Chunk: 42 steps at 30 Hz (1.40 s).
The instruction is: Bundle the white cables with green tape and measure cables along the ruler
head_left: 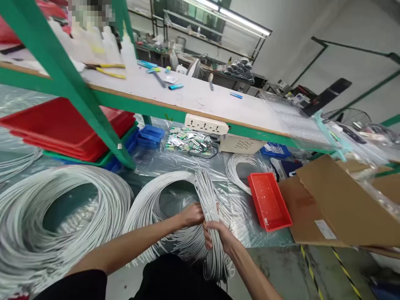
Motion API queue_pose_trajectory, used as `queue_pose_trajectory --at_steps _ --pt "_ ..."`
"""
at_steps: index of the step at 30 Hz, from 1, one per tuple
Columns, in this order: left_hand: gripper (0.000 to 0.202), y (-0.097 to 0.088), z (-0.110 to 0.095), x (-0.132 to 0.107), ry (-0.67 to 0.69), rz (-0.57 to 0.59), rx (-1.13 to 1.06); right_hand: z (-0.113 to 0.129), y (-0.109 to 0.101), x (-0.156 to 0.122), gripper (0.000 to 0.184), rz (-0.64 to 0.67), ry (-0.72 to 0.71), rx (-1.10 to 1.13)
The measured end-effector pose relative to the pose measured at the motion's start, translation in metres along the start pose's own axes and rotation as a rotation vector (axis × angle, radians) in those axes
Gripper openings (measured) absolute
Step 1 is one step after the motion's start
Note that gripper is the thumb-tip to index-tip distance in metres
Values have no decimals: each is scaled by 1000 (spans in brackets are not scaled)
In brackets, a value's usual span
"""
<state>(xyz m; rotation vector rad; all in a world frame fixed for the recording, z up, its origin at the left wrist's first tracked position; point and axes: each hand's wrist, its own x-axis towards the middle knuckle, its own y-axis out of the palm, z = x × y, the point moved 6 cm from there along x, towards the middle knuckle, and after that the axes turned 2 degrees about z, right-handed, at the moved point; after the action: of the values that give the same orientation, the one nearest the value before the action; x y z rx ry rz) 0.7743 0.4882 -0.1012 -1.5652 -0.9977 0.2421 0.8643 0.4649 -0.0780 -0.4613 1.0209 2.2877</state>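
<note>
A thick bundle of white cables loops across the plastic-covered bench in front of me. My left hand is closed around the bundle from the left. Just below it, my right hand is wrapped round the same bundle, whose lower end hangs over the bench edge toward my lap. A larger coil of white cable lies to the left, apart from both hands.
A small red tray sits right of the bundle, beside an open cardboard box. Stacked red trays and blue bins lie under a green-framed shelf carrying tools and a power strip. A smaller cable coil lies behind.
</note>
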Motion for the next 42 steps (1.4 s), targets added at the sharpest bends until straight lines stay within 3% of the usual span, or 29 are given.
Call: queue_pose_trajectory --at_steps 6,10,15,21,26,29,31,33,36,38,40,42 --pt "28 -2 -5 -12 77 -105 29 1 -6 -16 44 -187 44 -96" --pt "31 -8 -2 -16 87 -112 74 5 -4 -20 47 -293 50 -128" --pt "34 -4 0 -36 37 -126 163 9 -2 -20 36 -316 40 -136" --pt "32 14 -7 -75 -193 -143 160 7 -3 -16 26 -230 38 -108" --pt "37 28 -24 -84 -439 -200 100 4 0 -14 16 -228 54 -113" --pt "47 32 -35 -90 -522 -148 -22 4 3 -14 18 -202 30 -118" --pt "53 22 -37 -96 -549 -88 -108 1 4 -13 23 -224 19 -112" --pt "47 -7 -29 -99 -590 -85 -140 -4 5 -10 20 -243 2 -123" --pt "21 -82 0 -74 -611 -217 -84 -12 11 0 9 -237 -36 -164" --pt "15 -124 23 -29 -559 -232 -84 -16 14 7 6 -250 -58 -197" --pt "18 -130 42 30 -475 9 -132 -19 18 12 8 -255 -92 -221" --pt "18 -96 54 78 -407 431 -221 -21 22 16 8 -252 -138 -230"
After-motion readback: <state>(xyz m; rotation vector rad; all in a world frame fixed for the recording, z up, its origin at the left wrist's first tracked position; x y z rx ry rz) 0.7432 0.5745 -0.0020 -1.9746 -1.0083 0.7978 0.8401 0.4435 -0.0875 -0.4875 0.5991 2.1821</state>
